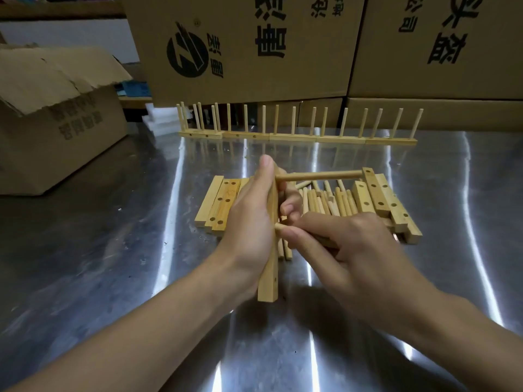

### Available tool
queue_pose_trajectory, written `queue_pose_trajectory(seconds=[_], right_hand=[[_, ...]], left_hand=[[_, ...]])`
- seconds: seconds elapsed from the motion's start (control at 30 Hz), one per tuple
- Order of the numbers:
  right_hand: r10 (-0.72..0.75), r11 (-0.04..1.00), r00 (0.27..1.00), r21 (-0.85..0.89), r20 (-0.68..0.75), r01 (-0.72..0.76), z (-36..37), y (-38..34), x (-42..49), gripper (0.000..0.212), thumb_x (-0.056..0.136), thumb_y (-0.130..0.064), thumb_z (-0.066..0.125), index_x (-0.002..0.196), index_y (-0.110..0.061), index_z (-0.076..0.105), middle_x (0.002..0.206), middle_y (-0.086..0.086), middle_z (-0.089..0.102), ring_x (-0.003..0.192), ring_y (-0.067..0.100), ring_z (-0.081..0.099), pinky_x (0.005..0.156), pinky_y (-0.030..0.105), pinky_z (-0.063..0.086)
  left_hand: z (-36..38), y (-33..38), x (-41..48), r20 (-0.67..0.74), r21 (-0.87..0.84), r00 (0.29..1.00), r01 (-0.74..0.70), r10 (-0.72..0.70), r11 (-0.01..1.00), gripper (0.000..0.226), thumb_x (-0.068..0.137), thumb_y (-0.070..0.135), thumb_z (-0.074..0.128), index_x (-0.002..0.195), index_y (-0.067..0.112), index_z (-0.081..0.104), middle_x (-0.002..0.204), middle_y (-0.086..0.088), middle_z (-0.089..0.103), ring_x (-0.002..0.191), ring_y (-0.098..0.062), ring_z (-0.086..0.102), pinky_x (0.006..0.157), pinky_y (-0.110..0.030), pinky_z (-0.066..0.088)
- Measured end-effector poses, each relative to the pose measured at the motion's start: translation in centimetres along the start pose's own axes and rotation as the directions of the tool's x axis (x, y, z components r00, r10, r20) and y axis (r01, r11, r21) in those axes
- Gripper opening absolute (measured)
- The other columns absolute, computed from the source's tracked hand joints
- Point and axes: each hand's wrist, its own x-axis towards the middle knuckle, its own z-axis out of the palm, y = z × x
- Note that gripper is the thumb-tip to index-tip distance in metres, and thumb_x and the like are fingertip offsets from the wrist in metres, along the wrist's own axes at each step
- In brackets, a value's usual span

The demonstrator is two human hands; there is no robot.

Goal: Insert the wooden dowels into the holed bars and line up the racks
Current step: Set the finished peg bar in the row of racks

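Holed bar [268, 267] clasped in left grip [252, 222]; right grip [348, 250] pinches dowel [278, 226] (loose dowels [331, 202], racks [297, 135] behind).

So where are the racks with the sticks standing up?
In the head view, the finished racks stand in a row at the far side of the metal table, just in front of the cardboard boxes, beyond the loose dowels.

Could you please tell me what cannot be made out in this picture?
1. Head view: whether the dowel has entered the bar; the left hand and right hand hide the hole.
2. Head view: the loose dowels, near ends behind both hands.
3. Head view: the carton lettering, cut by the top edge.
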Motion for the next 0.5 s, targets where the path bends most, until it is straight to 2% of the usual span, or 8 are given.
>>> queue_pose_trajectory(seconds=[0.07,0.2,0.33,0.4,0.43,0.5], right_hand=[[0.024,0.999,1.000,0.041,0.020,-0.025,0.1,0.0,-0.2,0.033,0.107,-0.034,0.061,0.075,-0.039,0.051,0.053,-0.019,0.037,0.047,0.009,0.041,0.050,0.011,0.026],[0.068,0.993,0.993,0.092,0.099,-0.078,-0.2,0.3,-0.7,0.039,0.105,-0.041,0.058,0.071,-0.024,0.062,0.055,-0.007,0.039,0.049,0.013,0.037,0.050,0.016,0.025],[0.095,0.988,0.977,0.100,0.190,-0.116,-0.7,0.7,-0.8,0.042,0.103,-0.044,0.057,0.067,-0.022,0.060,0.054,0.002,0.040,0.049,0.016,0.035,0.051,0.020,0.025],[0.105,0.980,0.976,0.144,0.193,-0.134,-1.0,0.8,-0.7,0.045,0.104,-0.040,0.061,0.064,-0.020,0.059,0.054,-0.003,0.037,0.049,0.008,0.038,0.052,0.015,0.029],[0.103,0.977,0.978,0.165,0.182,-0.133,-1.0,0.8,-0.7,0.044,0.105,-0.035,0.063,0.064,-0.017,0.062,0.054,-0.008,0.036,0.051,0.003,0.045,0.055,0.010,0.033],[0.098,0.970,0.979,0.203,0.180,-0.134,-1.1,0.8,-0.7,0.041,0.105,-0.029,0.063,0.067,-0.013,0.070,0.057,-0.014,0.037,0.062,-0.007,0.056,0.072,0.001,0.038]], left_hand=[[0.1,-0.2,-0.2,0.001,0.042,1.000,-0.008,0.008,0.999,0.051,0.109,0.059,0.040,0.085,0.016,0.054,0.072,0.000,0.047,0.067,-0.014,0.049,0.072,-0.030,0.044],[0.3,-0.4,-0.5,0.021,0.149,0.999,-0.049,0.047,0.988,0.048,0.110,0.058,0.039,0.091,0.015,0.049,0.074,0.000,0.048,0.069,-0.014,0.049,0.071,-0.031,0.045],[0.6,-0.5,-0.7,0.108,0.312,0.992,-0.094,0.063,0.946,0.046,0.111,0.056,0.036,0.093,0.017,0.050,0.078,-0.003,0.048,0.075,-0.020,0.047,0.069,-0.036,0.043],[0.8,-0.3,-0.5,0.160,0.333,0.986,-0.100,0.048,0.937,0.049,0.110,0.056,0.035,0.093,0.014,0.050,0.081,-0.006,0.049,0.075,-0.021,0.050,0.072,-0.036,0.044],[0.8,-0.2,-0.4,0.178,0.345,0.983,-0.114,0.055,0.932,0.051,0.112,0.055,0.033,0.093,0.011,0.051,0.081,-0.006,0.051,0.074,-0.019,0.053,0.071,-0.032,0.046],[0.8,-0.4,-0.3,0.193,0.376,0.977,-0.156,0.087,0.914,0.056,0.114,0.051,0.030,0.093,0.005,0.054,0.081,-0.004,0.057,0.070,-0.012,0.057,0.065,-0.023,0.047]])
